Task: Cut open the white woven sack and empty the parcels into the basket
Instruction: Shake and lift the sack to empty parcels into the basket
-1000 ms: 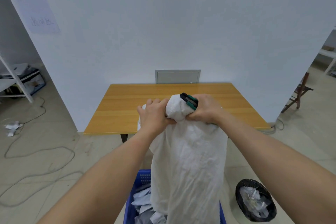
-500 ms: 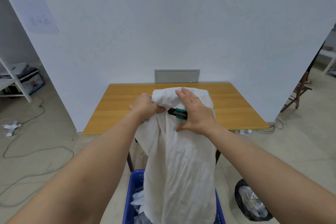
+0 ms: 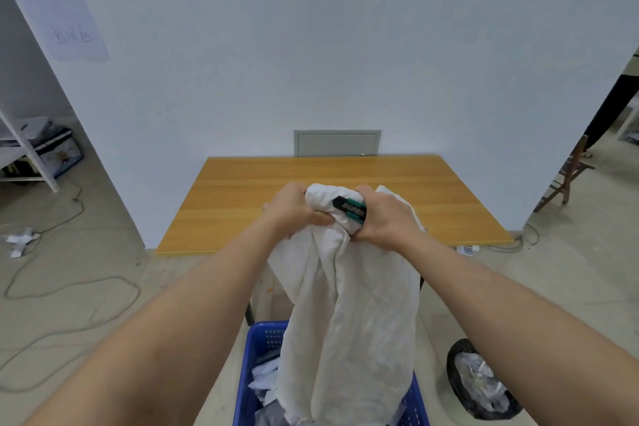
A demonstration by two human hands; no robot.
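Over the blue basket (image 3: 257, 360), near the wooden counter (image 3: 242, 190), my left hand (image 3: 297, 209) and right hand (image 3: 383, 220) grip the white sack (image 3: 349, 315) (right also clutching a green cutter (image 3: 350, 208)); parcels (image 3: 264, 380) lie below, a black bin (image 3: 479, 380) on the floor right.

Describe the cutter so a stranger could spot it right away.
Start at the wooden table; in front of it two hands bunch the top of a white sack. The cutter sits in the right hand, the only black and green thing there.

both hands (image 3: 297, 209) bunch sack (image 3: 349, 304) over basket (image 3: 257, 353).
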